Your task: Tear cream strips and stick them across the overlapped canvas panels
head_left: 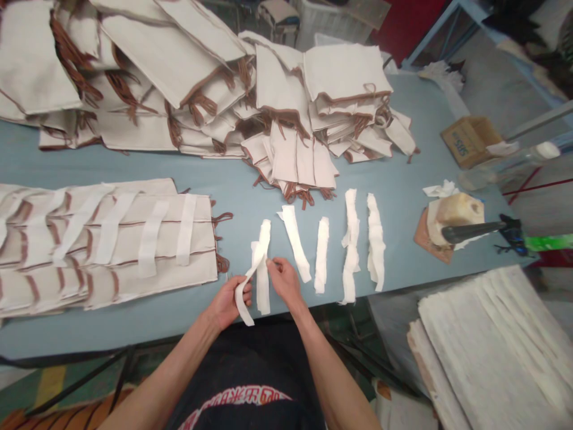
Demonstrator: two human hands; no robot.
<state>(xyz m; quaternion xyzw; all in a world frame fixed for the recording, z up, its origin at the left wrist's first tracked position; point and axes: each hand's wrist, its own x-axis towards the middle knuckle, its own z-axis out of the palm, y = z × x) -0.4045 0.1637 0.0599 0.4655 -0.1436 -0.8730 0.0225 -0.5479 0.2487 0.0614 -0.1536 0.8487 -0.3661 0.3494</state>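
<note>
White cloth strip point(252, 291) hangs in a bent loop just above the table, held by both hands. The right hand point(284, 280) pinches the top of the strip between its thumb and a finger. The left hand point(226, 304) is loosely curled, and the low part of the strip lies against its fingers, but how tight that hold is cannot be told. Another strip point(263, 285) lies right under the hands on the blue table point(394, 179). Four more white strips point(321, 255) lie in a row to the right of it, and some have rough, crinkly edges.

To the left are flat cloth pieces point(120, 280) with short white bands point(151, 239) laid across them. Behind the hands is a big messy pile of cloth pieces point(156, 54) with brown edges and brown strings. Far right, a tool with a black handle point(472, 232) rests on a pale block point(456, 210), beside a cardboard box point(470, 141).
</note>
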